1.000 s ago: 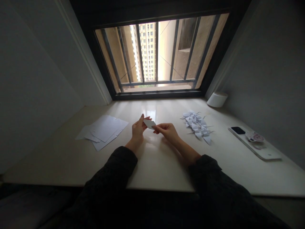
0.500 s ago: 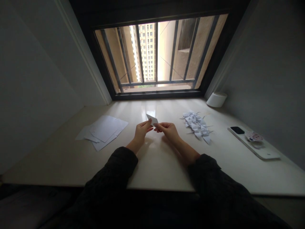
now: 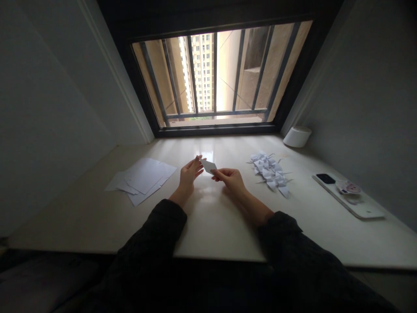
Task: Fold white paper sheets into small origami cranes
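Note:
A small folded white paper (image 3: 208,165) is held just above the pale table (image 3: 211,217), in front of me at the centre. My left hand (image 3: 189,174) pinches its left end with fingertips. My right hand (image 3: 230,178) pinches its right lower end, fingers curled. Both dark sleeves reach in from the near edge. The paper's folds are too small to make out.
A loose stack of white sheets (image 3: 143,177) lies to the left. A pile of several folded white paper figures (image 3: 269,171) lies to the right. Further right are a white phone (image 3: 348,195) with a sticker and a white round object (image 3: 297,136). A barred window (image 3: 215,78) is behind.
The paper was turned between my fingers: flat a second ago, tipped upward half a second ago, now lower again. My left hand has shifted slightly up and left along its edge.

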Demonstrator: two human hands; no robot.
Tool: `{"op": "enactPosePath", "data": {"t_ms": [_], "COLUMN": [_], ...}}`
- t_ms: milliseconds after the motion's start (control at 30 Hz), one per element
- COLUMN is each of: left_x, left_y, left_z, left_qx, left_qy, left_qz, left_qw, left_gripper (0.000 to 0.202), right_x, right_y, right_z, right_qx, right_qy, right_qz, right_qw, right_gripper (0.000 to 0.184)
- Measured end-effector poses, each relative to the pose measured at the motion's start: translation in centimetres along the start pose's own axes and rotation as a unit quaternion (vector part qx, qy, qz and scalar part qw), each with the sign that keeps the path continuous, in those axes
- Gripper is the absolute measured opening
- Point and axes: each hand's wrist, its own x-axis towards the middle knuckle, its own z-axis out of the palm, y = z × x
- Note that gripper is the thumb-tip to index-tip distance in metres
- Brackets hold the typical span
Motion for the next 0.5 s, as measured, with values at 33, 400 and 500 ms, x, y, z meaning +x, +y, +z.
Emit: {"op": "enactPosePath", "data": {"t_ms": [33, 400, 500], "left_x": [-0.2, -0.9, -0.8], "left_y": [-0.4, -1.3, -1.1], "left_z": [0.3, 1.6, 1.6], "left_qx": [0.012, -0.031, -0.046], "left_qy": [-0.021, -0.022, -0.012], "left_qz": [-0.011, -0.02, -0.037], "left_qw": [1.0, 0.999, 0.998], "left_gripper": [0.045, 0.036, 0.036], "right_x": [0.0, -0.1, -0.1], "right_y": [-0.1, -0.3, -0.4], "right_z": [0.1, 1.1, 1.0], "right_qx": [0.001, 0.032, 0.028], "right_qy": [0.002, -0.011, -0.006], "right_qz": [-0.002, -0.025, -0.026], "right_qw": [1.0, 0.999, 0.999], "right_gripper": [0.032, 0.029, 0.031]}}
